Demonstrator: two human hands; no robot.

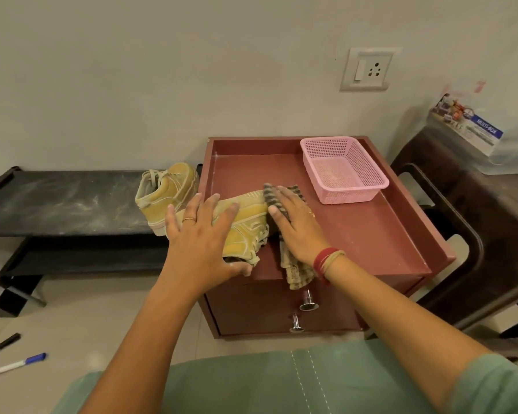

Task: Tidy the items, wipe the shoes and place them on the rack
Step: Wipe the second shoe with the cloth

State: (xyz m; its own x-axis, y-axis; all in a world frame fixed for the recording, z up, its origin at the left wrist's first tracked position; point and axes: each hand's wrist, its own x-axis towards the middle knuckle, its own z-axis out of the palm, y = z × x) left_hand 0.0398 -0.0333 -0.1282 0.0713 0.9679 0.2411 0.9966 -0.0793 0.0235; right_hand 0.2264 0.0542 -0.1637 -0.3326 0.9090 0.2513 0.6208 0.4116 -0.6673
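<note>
A mustard-yellow sneaker [247, 218] lies on its side at the front left of the maroon cabinet top [371, 234]. My left hand [201, 237] lies spread over its sole side, thumb under the ankle opening. My right hand [293, 225] presses a striped cloth [296, 270] flat against the shoe's toe; the cloth's end hangs over the cabinet's front edge. The second yellow sneaker [165, 189] stands on the black shoe rack [57, 201] at its right end, heel towards me.
An empty pink mesh basket [344, 168] sits at the cabinet's back right. Two drawer knobs [307, 303] face me. A dark plastic stool [467, 222] with a clear box stands to the right. Two markers [15, 364] lie on the floor at lower left.
</note>
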